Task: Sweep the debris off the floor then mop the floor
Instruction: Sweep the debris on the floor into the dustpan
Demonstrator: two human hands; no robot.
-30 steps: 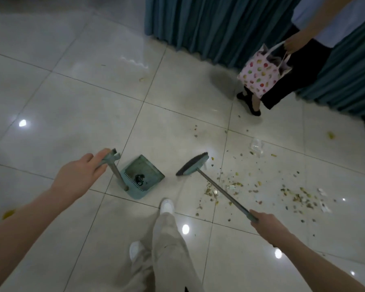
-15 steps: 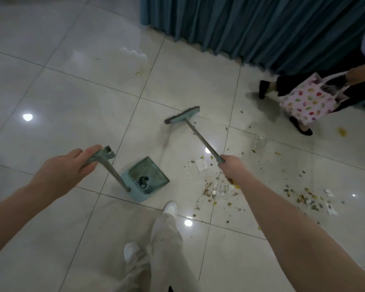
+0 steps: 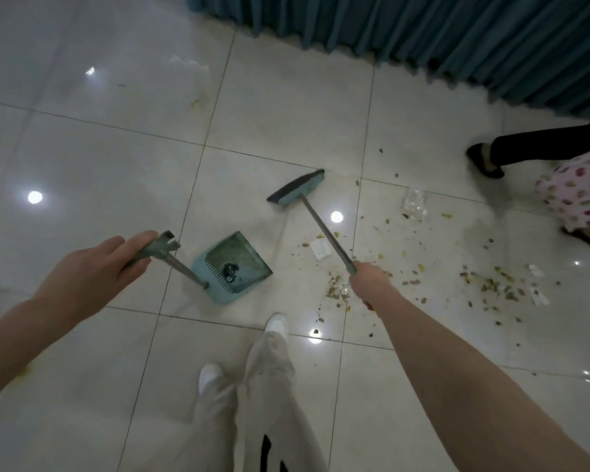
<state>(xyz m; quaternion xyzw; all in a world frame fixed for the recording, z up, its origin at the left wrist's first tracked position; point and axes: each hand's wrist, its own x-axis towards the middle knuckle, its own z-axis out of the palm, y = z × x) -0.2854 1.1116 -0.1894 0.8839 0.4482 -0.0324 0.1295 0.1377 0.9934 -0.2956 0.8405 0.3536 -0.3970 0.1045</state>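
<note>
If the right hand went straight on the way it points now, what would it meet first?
The right hand points along the broom handle it grips, so the broom head comes first. The paper scrap seems to lie below that line, though depth is unclear.

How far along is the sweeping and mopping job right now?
Early. Done: only a small dark clump sits in the dustpan. In hand: the left hand holds the dustpan's handle, the right hand holds the broom. Left: most debris lies scattered on the tiles to the right, unswept, and no mop is in view, so mopping looks unstarted.
</note>
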